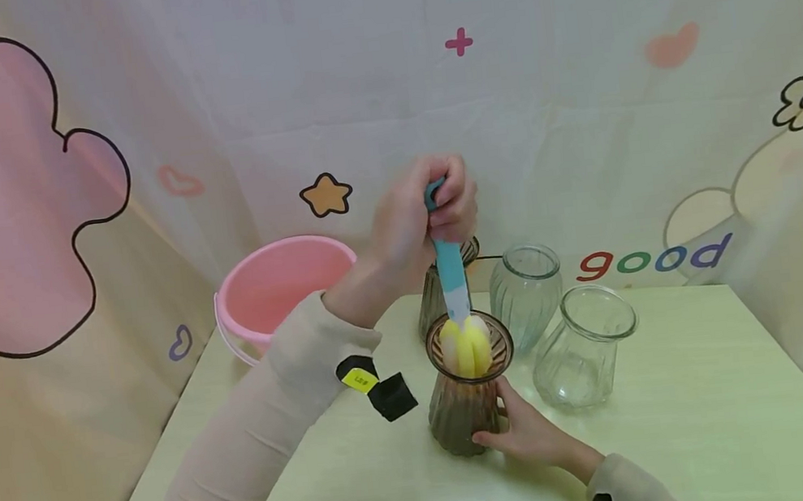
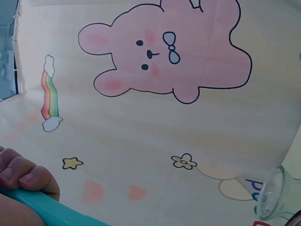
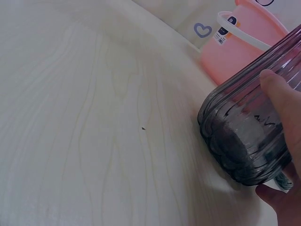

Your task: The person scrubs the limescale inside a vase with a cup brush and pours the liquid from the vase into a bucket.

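My left hand (image 1: 433, 202) grips the turquoise handle of a sponge bottle brush (image 1: 450, 266), held upright. Its yellow and white sponge head (image 1: 472, 347) sits in the flared mouth of a brown ribbed glass vase (image 1: 456, 416). In the left wrist view, curled fingers wrap the same turquoise handle (image 2: 61, 212). My right hand (image 1: 534, 431) holds the vase low on its right side, thumb toward me. The right wrist view shows the ribbed vase (image 3: 244, 127) with the right hand's fingers (image 3: 282, 99) against it; part of that hand is cut off by the frame.
A pink bucket (image 1: 249, 311) with a white handle stands at the back left, partly behind the left arm. Behind the held vase are another brown vase (image 1: 432, 304) and a clear greenish vase (image 1: 525, 307). A wide-rimmed clear glass vase (image 1: 577, 379) stands to the right.
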`<state>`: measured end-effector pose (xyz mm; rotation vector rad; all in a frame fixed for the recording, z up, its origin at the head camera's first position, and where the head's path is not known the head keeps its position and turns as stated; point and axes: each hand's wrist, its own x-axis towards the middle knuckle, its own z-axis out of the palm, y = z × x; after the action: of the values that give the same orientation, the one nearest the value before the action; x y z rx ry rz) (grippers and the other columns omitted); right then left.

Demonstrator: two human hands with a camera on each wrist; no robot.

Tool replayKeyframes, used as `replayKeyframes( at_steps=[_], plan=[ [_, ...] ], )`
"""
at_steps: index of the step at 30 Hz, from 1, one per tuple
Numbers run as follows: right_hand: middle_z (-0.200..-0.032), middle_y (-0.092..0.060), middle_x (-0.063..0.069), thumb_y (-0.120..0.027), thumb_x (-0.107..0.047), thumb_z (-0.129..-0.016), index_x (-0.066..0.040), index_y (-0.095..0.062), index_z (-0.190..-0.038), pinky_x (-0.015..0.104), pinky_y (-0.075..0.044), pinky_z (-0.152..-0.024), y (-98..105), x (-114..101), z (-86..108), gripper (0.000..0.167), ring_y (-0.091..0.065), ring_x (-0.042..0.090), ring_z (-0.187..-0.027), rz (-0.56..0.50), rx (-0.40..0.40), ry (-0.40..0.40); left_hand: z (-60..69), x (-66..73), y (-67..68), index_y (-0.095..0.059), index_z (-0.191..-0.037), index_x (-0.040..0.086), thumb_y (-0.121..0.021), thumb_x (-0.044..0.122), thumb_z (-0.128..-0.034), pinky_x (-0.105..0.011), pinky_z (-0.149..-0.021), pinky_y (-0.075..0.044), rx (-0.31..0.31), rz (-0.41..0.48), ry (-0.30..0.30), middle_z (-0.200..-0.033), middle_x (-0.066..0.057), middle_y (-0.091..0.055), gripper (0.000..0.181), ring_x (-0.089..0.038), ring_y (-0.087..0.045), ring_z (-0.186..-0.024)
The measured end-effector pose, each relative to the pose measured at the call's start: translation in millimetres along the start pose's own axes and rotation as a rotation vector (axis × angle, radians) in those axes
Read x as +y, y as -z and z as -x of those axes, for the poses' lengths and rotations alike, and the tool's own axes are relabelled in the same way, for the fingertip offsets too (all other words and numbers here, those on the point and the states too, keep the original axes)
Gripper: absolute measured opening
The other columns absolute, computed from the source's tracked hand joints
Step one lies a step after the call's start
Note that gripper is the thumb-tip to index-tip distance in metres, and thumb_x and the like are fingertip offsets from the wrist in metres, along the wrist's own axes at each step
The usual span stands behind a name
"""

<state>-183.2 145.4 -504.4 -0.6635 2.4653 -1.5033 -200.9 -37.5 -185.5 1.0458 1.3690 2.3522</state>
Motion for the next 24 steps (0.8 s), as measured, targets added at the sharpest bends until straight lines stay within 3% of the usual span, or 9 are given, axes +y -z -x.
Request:
replayKeyframes(
  at_steps=[6, 9, 12, 18, 24],
  plan=[
    [-0.141, -0.033, 0.007, -0.075, -0.027, -0.075, -0.017, -0.018, -0.141, 0.047, -0.038, -0.1, -0.7, -2.8, 0.2, 0.088, -0.037, 0.025, -0.129, -0.01, -0.002, -0.033, -4.7, 51.0, -11.5, -0.027, -0.055, 0.011, -0.016, 0.005, -0.0859, -0.026, -0.044, -0.01, -0.013, 0.027, -0.142, -0.045, 0.002, -0.021, 0.034, -0.013, -0.015, -0.04],
    [-0.14, -0.034, 0.007, -0.075, -0.026, -0.075, -0.017, -0.019, -0.14, 0.048, -0.037, -0.1, -1.5, -3.8, 0.0, 0.087, -0.037, 0.026, -0.129, -0.004, 0.0, -0.059, -4.5, 73.7, -13.7, -0.029, -0.055, 0.009, -0.015, 0.006, -0.0867, -0.026, -0.045, -0.01, 0.006, 0.021, -0.171, -0.046, 0.001, -0.022, 0.034, -0.012, -0.017, -0.04],
    [-0.14, -0.034, 0.008, -0.076, -0.024, -0.074, -0.016, -0.02, -0.14, 0.048, -0.037, -0.1, -2.3, -4.0, 0.2, 0.086, -0.037, 0.027, -0.129, 0.004, 0.006, -0.07, -2.2, 87.0, -10.5, -0.03, -0.057, 0.007, -0.015, 0.007, -0.0863, -0.026, -0.046, -0.011, 0.031, 0.01, -0.176, -0.047, -0.001, -0.022, 0.033, -0.012, -0.019, -0.041],
    [-0.136, -0.037, 0.009, -0.075, -0.023, -0.075, -0.015, -0.023, -0.137, 0.048, -0.038, -0.1, -1.7, -6.8, 1.2, 0.081, -0.039, 0.028, -0.128, 0.011, 0.009, -0.064, -1.8, 88.8, 8.0, -0.035, -0.062, 0.005, -0.014, 0.009, -0.0881, -0.025, -0.047, -0.013, 0.077, -0.064, -0.151, -0.051, -0.001, -0.026, 0.033, -0.014, -0.019, -0.045],
    [-0.135, -0.037, 0.017, -0.073, -0.013, -0.077, -0.004, -0.023, -0.136, 0.052, -0.038, -0.098, 0.8, -30.9, 5.4, 0.078, -0.038, 0.036, -0.127, -0.011, 0.008, -0.041, -0.8, 61.5, 35.3, -0.04, -0.07, 0.005, -0.019, 0.007, -0.0914, -0.024, -0.047, -0.02, 0.209, -0.186, -0.013, -0.054, -0.001, -0.028, 0.03, -0.014, -0.022, -0.047]
  ],
)
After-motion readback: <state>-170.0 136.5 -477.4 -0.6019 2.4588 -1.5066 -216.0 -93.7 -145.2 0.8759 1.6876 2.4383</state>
